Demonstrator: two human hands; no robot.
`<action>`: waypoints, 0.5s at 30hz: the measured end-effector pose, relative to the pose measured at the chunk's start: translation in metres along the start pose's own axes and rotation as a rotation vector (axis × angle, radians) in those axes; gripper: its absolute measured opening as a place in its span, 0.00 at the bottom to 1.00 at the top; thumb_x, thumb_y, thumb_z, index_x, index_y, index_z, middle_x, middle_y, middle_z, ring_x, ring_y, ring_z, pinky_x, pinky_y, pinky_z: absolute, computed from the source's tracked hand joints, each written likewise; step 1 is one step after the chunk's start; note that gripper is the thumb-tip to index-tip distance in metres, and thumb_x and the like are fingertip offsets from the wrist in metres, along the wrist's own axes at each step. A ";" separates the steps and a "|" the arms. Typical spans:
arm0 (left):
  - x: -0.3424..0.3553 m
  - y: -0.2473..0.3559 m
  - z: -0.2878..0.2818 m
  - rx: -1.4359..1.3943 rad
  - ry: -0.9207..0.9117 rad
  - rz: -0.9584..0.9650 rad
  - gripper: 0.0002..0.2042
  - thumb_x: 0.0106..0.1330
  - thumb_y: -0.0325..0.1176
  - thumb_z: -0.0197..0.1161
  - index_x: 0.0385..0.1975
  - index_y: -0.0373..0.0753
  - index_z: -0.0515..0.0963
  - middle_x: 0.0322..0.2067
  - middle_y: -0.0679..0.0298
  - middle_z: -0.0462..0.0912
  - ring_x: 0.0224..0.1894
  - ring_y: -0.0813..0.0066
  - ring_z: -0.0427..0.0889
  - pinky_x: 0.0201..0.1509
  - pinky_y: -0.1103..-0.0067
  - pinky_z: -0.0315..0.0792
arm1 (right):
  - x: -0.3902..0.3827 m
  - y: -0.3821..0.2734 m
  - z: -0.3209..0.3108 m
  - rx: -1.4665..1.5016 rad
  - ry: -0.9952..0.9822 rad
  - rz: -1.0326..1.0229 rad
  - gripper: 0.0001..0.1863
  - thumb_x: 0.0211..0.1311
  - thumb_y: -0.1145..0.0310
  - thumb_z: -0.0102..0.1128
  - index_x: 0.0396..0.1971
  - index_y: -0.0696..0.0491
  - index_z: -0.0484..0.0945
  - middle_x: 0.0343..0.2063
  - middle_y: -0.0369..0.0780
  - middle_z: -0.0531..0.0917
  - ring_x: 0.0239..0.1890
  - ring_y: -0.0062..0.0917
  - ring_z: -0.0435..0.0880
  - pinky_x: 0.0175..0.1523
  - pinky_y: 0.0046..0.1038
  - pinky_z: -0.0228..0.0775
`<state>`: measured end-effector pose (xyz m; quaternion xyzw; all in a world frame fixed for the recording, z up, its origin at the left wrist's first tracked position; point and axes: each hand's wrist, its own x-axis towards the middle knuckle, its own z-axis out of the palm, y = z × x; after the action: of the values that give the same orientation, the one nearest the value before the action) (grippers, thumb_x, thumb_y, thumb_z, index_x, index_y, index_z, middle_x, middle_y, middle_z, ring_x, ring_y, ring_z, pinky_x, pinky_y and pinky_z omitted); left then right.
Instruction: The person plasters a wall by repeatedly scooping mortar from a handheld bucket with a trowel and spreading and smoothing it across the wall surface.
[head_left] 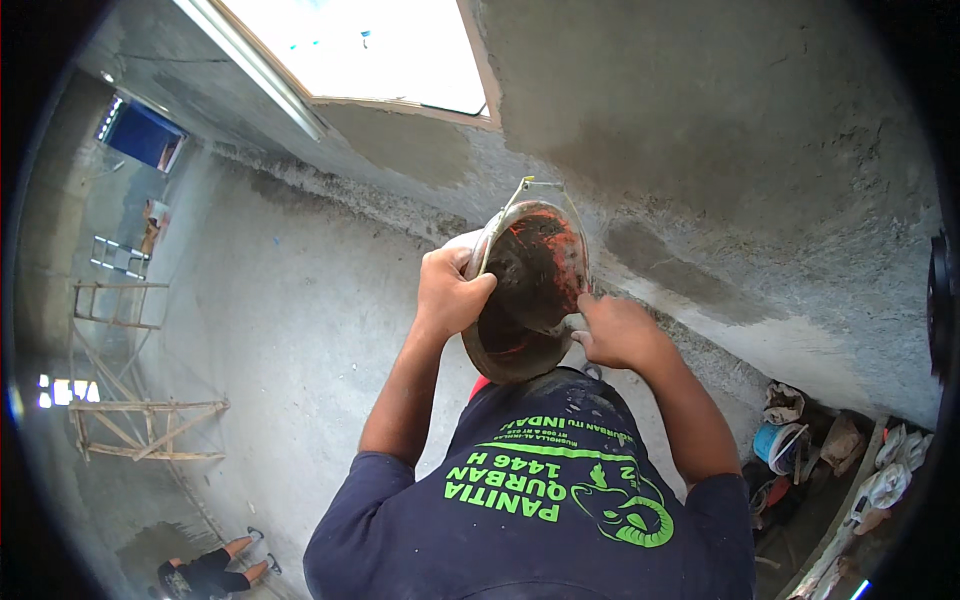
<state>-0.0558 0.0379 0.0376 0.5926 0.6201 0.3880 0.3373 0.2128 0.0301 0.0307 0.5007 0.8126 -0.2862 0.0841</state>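
A worker in a dark navy T-shirt with bright green print (540,470) holds a round, mortar-smeared bucket with an orange-red inner wall (572,250), tilted between the fingers of both hands. The left hand (453,290) pinches its rim, thumb over the edge; the right hand (622,333), at the opposite side, has its fingers closed around a pale grey tool handle (576,325), the working end unclear against dark, wet mortar (522,272). A thin wire handle (545,184) stands just beyond the fingers. Below them spreads a pale concrete floor (300,290). Right of the right fingers, a blue-and-white bucket (772,445) sits among clutter. Ahead rises a rough grey plastered wall (720,120) with a bright window opening (390,45). Well left of the left fingers are a rough wooden trestle (150,407), a second person in dark clothing (203,577) and, farthest, a blue rectangular panel (145,133).
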 end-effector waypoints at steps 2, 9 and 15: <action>0.001 -0.002 0.003 0.067 -0.032 -0.026 0.09 0.47 0.27 0.62 0.17 0.27 0.72 0.12 0.63 0.68 0.19 0.82 0.67 0.23 0.74 0.66 | -0.004 0.004 -0.006 0.036 -0.011 -0.024 0.23 0.63 0.58 0.66 0.49 0.60 0.74 0.35 0.57 0.85 0.43 0.55 0.84 0.50 0.52 0.75; -0.001 0.010 0.014 0.037 -0.012 0.035 0.10 0.47 0.28 0.62 0.16 0.27 0.71 0.11 0.59 0.67 0.17 0.79 0.66 0.23 0.71 0.66 | 0.000 0.023 0.007 0.048 0.017 0.028 0.22 0.64 0.58 0.65 0.47 0.61 0.77 0.39 0.57 0.85 0.47 0.53 0.84 0.53 0.49 0.76; -0.005 0.024 0.029 0.112 0.003 0.065 0.11 0.47 0.27 0.62 0.14 0.31 0.66 0.14 0.70 0.62 0.20 0.83 0.62 0.22 0.73 0.59 | -0.003 0.086 0.012 0.470 -0.154 -0.081 0.21 0.68 0.53 0.64 0.47 0.57 0.78 0.32 0.48 0.86 0.30 0.37 0.86 0.35 0.38 0.78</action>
<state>-0.0186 0.0357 0.0448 0.6297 0.6218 0.3644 0.2899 0.2862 0.0496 -0.0107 0.4501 0.7345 -0.5076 0.0153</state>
